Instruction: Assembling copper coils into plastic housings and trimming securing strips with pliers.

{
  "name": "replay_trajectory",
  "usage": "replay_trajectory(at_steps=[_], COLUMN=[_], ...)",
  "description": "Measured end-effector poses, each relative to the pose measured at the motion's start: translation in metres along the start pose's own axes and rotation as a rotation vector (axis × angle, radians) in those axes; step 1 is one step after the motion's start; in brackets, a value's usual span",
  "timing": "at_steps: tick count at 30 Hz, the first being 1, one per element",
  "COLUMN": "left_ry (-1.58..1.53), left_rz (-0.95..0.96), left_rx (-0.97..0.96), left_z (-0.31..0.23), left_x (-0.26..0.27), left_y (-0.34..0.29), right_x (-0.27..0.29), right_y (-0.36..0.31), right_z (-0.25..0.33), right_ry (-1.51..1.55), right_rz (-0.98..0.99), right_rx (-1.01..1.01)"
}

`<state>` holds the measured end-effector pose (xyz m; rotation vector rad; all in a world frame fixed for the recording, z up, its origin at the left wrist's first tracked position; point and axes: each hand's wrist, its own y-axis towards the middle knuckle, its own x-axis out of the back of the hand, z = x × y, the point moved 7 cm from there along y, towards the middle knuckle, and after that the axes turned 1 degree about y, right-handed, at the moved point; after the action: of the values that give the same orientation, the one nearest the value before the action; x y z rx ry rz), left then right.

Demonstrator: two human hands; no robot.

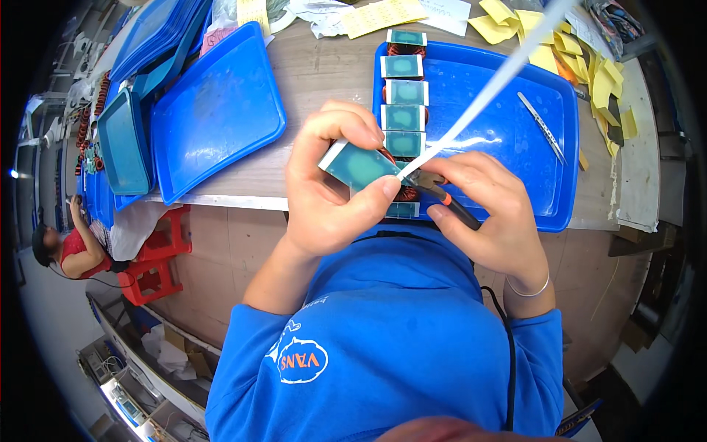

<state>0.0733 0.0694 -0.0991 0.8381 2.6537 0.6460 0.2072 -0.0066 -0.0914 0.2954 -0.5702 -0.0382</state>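
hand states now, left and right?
Left hand: closed on a teal-topped coil block.
Right hand: closed on small cutters, by a white strip.

Teal-faced block [359, 166] with white edge; white strip [486, 92]; blue trays [508, 140]; yellow paper slips [545, 37]; black tool [453, 206] with orange spot; red stool [158, 258].

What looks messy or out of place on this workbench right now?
Mostly the yellow paper scraps: they lie loose and overlapping past the blue tray's far right corner. The teal-topped coil parts sit in a neat row, and the tweezers lie flat in the tray. No damage shows.
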Motion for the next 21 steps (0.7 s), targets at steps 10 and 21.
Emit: replay_trajectory(at_steps=[10,21], left_ry=[0.152,-0.120], left_rz=[0.048,0.025], left_rx=[-0.069,0.108], left_z=[-0.004,0.014], left_x=[0.000,-0.006], left_y=[-0.001,-0.004], right_x=[0.000,0.010], right_y=[0.000,0.001], right_z=[0.002,-0.011], right_ry=[-0.025,0.250], right_rz=[-0.005,-0.213], right_rx=[0.008,-0.041])
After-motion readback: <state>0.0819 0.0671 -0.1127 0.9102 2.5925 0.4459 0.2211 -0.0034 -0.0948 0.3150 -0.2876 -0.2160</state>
